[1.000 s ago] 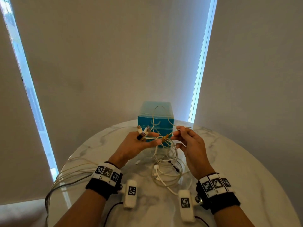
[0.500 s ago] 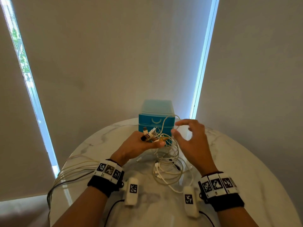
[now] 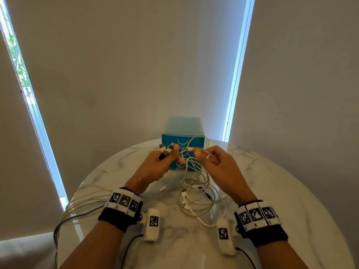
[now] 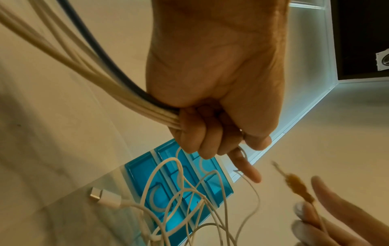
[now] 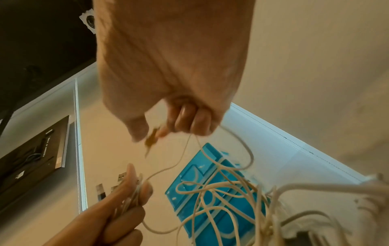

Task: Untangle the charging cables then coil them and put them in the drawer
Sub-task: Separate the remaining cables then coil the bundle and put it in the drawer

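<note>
White cables [image 4: 101, 86] fill the fisted left hand [image 3: 155, 167], forefinger out.

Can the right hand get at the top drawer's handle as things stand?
Probably not yet. The right hand pinches a yellowed cable end, and white cable loops hang across the blue drawer unit front. The left hand grips a cable bundle, so neither is free.
</note>
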A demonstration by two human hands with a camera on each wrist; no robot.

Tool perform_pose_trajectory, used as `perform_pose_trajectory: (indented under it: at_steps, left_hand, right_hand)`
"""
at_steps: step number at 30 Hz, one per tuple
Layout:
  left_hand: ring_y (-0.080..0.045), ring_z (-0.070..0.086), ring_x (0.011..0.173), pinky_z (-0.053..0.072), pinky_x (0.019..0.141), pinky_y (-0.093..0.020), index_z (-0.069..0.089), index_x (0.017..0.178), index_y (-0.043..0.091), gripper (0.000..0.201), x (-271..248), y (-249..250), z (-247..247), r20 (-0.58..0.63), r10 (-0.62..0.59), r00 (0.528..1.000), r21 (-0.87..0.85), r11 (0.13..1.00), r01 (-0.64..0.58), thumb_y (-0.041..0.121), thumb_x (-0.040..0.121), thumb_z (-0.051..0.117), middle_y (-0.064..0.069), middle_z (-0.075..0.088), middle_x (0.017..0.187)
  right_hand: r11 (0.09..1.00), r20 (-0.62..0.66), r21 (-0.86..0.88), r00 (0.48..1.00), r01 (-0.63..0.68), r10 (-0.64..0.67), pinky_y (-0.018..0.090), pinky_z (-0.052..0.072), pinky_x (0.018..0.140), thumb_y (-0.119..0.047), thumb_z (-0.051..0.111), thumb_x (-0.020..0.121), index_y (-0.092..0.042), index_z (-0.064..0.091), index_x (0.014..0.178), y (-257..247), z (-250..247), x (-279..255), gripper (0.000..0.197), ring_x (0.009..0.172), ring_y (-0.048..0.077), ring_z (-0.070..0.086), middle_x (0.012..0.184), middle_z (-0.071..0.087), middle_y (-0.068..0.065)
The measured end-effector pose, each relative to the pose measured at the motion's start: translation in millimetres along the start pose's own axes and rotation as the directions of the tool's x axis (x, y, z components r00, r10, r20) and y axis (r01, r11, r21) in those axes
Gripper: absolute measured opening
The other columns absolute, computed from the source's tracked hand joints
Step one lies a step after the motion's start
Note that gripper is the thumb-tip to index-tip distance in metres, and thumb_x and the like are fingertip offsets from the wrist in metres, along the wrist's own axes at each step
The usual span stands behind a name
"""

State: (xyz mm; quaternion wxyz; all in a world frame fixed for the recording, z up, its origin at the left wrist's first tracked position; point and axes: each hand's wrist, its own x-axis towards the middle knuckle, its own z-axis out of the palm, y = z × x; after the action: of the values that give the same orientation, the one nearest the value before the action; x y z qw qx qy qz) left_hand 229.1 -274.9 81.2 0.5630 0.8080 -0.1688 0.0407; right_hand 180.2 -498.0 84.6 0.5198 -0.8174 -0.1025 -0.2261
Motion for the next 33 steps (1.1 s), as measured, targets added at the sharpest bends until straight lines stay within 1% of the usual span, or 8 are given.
perform_pose_trajectory:
  at_steps: [3,6,9,12,16,22,27,33]
  left_hand:
    - [-0.011,0.029,0.05,0.023,0.048,-0.026,0.08,0.083,0.017,0.067,-1.5,-1.1,-0.8,0.106,-0.019,0.994,-0.075,0.997,0.027,0.073,0.101,0.049,0.004,0.036,0.058]
    - [-0.013,0.024,0.055,0.019,0.049,-0.029,0.079,0.086,0.016,0.06,-8.6,3.0,1.1,0.313,-0.012,0.95,-0.112,0.992,0.05,0.068,0.102,0.052,0.002,0.031,0.063]
    - [-0.014,0.022,0.055,0.017,0.05,-0.031,0.078,0.087,0.015,0.057,-11.3,6.0,-2.3,0.368,-0.026,0.929,-0.132,0.988,0.08,0.065,0.101,0.054,0.001,0.031,0.063]
    - [-0.014,0.023,0.055,0.019,0.05,-0.029,0.079,0.086,0.016,0.055,-12.7,8.4,-3.6,0.377,-0.025,0.926,-0.131,0.988,0.08,0.063,0.102,0.055,0.0,0.032,0.063]
    - [-0.014,0.024,0.055,0.022,0.047,-0.025,0.081,0.091,0.018,0.05,-14.7,8.0,-2.3,0.403,0.003,0.915,-0.11,0.993,0.046,0.06,0.104,0.055,0.001,0.032,0.063]
    - [-0.007,0.038,0.056,0.031,0.05,-0.019,0.084,0.103,0.03,0.041,-7.6,0.5,-7.4,0.209,0.003,0.978,-0.023,1.0,0.002,0.065,0.097,0.064,0.008,0.057,0.068]
    - [0.009,0.068,0.073,0.054,0.077,-0.02,0.086,0.102,0.031,0.027,0.5,-0.5,-3.2,-0.052,0.049,0.997,-0.021,0.999,-0.05,0.052,0.099,0.07,0.025,0.077,0.084]
    - [-0.015,0.021,0.055,0.014,0.055,-0.036,0.085,0.108,0.023,0.035,-2.1,3.0,-10.8,-0.104,0.012,0.995,-0.407,0.912,-0.053,0.054,0.096,0.072,0.004,0.03,0.06]
  right_hand:
    - [0.985,-0.25,0.159,0.968,0.067,-0.026,0.021,0.035,0.052,-0.035,0.082,0.095,-0.025,0.063,0.105,-2.1,-9.9,0.8,0.023,0.049,0.006,0.035,0.055,0.044,-0.007]
    - [0.991,-0.006,0.044,0.992,0.123,-0.123,0.013,0.039,0.051,-0.019,0.079,0.097,-0.031,0.068,0.124,-9.0,-5.0,-6.7,0.032,0.049,0.002,0.048,0.069,0.061,-0.008]
    - [0.989,0.112,-0.067,0.986,0.129,-0.121,0.011,0.057,0.08,-0.029,0.079,0.099,-0.037,0.071,0.134,-8.8,4.3,-8.7,0.037,0.087,-0.017,0.068,0.104,0.073,-0.023]
    - [0.983,0.108,-0.09,0.982,0.162,-0.152,0.01,0.053,0.077,-0.04,0.079,0.097,-0.041,0.073,0.134,-6.8,3.4,-8.6,0.038,0.082,-0.011,0.068,0.088,0.071,-0.038]
    - [0.942,0.137,-0.256,0.973,0.218,-0.188,0.028,0.06,0.083,-0.037,0.074,0.1,-0.037,0.08,0.112,4.6,5.7,-5.4,0.014,0.084,0.002,0.071,0.093,0.078,-0.017]
    - [0.986,-0.484,0.165,0.874,0.033,0.051,0.026,0.045,0.067,-0.017,0.07,0.102,-0.028,0.085,0.096,8.4,-22.8,9.5,0.02,0.073,0.004,0.06,0.083,0.075,-0.014]
    - [0.849,-0.285,0.464,0.865,-0.253,0.413,0.029,0.037,0.055,-0.025,0.078,0.096,-0.022,0.072,0.102,8.8,-21.2,9.5,0.009,0.062,0.012,0.046,0.069,0.058,-0.012]
    - [0.968,-0.147,0.234,0.981,-0.089,0.125,0.02,0.055,0.067,-0.019,0.086,0.09,-0.021,0.069,0.105,-15.9,-1.6,-1.1,0.022,0.079,0.005,0.076,0.088,0.081,-0.005]
